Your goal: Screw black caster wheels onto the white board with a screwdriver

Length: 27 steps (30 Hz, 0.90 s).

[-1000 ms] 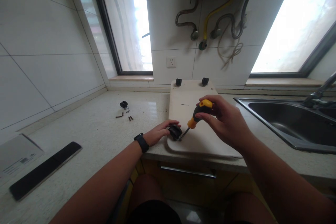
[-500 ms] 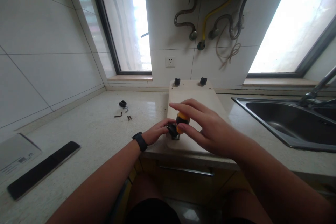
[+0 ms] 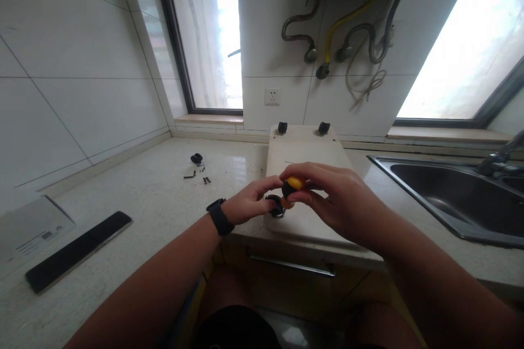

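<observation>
My right hand (image 3: 338,193) grips a stubby yellow-and-black screwdriver (image 3: 290,188) between thumb and fingers. The screwdriver's tip is hidden, just by a black caster wheel (image 3: 275,205) at the near left corner of a pale board (image 3: 305,147). My left hand (image 3: 250,202) has its thumb on that caster, while its index finger reaches up beside the screwdriver. Two more black casters, a left one (image 3: 283,127) and a right one (image 3: 323,128), stand at the board's far end.
Left of the board, a loose caster (image 3: 196,158) lies on the counter (image 3: 164,202) near several small screws (image 3: 207,180). A long black bar (image 3: 79,251) and a white box (image 3: 36,229) are farther left. The steel sink (image 3: 434,191) is at right.
My left hand's fingers have risen from the caster's side to the top, by the screwdriver. My right fingers have closed further round the handle. The whole view has shifted slightly.
</observation>
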### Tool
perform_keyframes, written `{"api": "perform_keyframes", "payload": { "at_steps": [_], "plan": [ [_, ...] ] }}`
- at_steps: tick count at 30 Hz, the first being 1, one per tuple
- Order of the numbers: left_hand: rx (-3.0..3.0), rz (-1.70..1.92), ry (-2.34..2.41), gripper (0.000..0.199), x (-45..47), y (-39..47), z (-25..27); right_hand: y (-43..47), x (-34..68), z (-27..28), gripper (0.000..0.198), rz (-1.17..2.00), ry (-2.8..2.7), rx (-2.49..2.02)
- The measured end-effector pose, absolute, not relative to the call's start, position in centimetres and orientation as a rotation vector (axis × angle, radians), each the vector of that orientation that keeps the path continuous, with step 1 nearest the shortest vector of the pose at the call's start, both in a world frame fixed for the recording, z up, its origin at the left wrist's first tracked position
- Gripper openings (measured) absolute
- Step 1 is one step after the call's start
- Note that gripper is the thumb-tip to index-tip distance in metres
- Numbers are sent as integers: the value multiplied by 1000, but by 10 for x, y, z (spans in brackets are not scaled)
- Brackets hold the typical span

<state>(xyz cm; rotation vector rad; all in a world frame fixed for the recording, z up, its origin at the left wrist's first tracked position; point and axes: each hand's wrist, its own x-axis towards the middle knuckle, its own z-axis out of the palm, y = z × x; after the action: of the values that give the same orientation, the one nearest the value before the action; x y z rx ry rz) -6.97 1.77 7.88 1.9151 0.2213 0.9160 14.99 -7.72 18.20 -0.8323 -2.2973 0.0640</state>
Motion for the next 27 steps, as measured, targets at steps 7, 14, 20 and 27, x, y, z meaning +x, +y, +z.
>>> {"api": "perform_keyframes", "payload": {
  "at_steps": [7,14,20,27],
  "plan": [
    [1702,1089,347,49,-48,-7,86,-81,141,178,23,23,-2197,-918],
    [1664,1222,429,33,-41,-10,83,-74,153,183,43,264,-2339,-833],
    [1690,1210,382,34,-41,-5,84,-69,149,180,33,301,-2242,-911],
    [1586,1172,350,34,-40,-5,85,-80,135,174,31,176,-2071,-1009]
  ]
}}
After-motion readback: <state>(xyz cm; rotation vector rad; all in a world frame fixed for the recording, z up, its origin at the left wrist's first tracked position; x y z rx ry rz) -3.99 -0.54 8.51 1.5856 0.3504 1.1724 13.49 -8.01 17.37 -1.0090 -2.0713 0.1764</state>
